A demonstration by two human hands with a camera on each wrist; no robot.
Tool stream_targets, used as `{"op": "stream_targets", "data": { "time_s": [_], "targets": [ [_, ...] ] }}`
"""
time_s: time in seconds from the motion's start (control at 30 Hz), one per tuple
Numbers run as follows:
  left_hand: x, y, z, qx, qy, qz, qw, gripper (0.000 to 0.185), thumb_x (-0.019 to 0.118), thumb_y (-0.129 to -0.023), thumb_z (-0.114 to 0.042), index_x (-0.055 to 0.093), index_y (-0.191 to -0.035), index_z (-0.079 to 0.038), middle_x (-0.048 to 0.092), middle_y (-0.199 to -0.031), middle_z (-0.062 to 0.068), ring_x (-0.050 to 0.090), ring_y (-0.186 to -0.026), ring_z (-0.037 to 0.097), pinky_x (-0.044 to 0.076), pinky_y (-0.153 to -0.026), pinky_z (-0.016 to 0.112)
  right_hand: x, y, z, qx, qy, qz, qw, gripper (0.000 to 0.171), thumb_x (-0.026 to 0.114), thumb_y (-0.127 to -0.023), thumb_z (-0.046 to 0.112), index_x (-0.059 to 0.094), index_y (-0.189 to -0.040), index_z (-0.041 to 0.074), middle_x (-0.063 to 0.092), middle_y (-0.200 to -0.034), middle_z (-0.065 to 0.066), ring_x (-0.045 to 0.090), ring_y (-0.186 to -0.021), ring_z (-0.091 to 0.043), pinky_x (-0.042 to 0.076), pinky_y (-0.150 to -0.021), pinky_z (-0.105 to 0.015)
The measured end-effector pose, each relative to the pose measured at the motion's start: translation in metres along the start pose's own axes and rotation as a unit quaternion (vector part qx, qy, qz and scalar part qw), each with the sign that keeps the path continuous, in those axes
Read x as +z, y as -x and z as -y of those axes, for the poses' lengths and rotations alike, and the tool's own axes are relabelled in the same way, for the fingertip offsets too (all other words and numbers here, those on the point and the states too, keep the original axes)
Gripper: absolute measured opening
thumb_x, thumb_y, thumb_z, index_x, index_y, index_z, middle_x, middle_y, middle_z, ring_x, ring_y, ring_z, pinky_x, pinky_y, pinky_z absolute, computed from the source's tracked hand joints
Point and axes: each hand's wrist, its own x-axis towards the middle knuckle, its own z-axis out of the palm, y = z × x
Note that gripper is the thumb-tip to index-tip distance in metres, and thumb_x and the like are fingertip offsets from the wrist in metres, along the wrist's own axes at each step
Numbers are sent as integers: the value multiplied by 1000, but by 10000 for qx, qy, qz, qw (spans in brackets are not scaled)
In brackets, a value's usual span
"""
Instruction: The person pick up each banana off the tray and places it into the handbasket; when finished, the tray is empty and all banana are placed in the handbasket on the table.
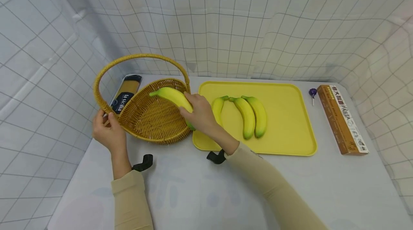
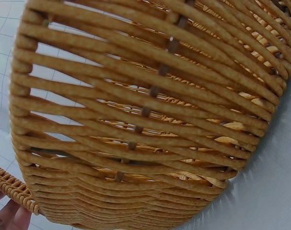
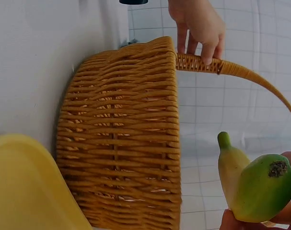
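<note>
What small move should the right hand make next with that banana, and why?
Probably lower it into the basket and let go. The right hand grips the banana just above the basket's open bowl, the left hand holds the handle, and three bananas lie on the yellow tray.

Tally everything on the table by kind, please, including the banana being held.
Bananas: 4
Wicker basket: 1
Yellow tray: 1
Pasta packs, one bag and one box: 2
Purple lollipop: 1
Total: 9
</note>
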Motion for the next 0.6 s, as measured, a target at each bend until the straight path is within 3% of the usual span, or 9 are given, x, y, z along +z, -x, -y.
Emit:
{"op": "stream_targets", "data": {
  "time_s": [0.3, 0.6],
  "targets": [
    [1, -1, -1, 39, -61, 15, 10000, 26, 55, -96, -14, 71, -114, -4, 69, -108, 11, 63, -93, 8, 50, -77, 13, 43, -33, 2, -80, 63, 488, 9988, 52, 61, -94, 25, 52, -139, 1, 67, -117, -13, 56, -82, -16, 44, -67, -21],
    [-1, -1, 0, 25, -44, 4, 10000, 26, 55, -96, -13, 71, -113, -3, 68, -107, 11, 64, -94, 11, 50, -77, 13, 67, -48, -4, 791, -586, 745, 9923, 52, 60, -97, 25, 48, -143, 4, 60, -134, -15, 54, -85, -16, 43, -71, -22]
  ]
}}
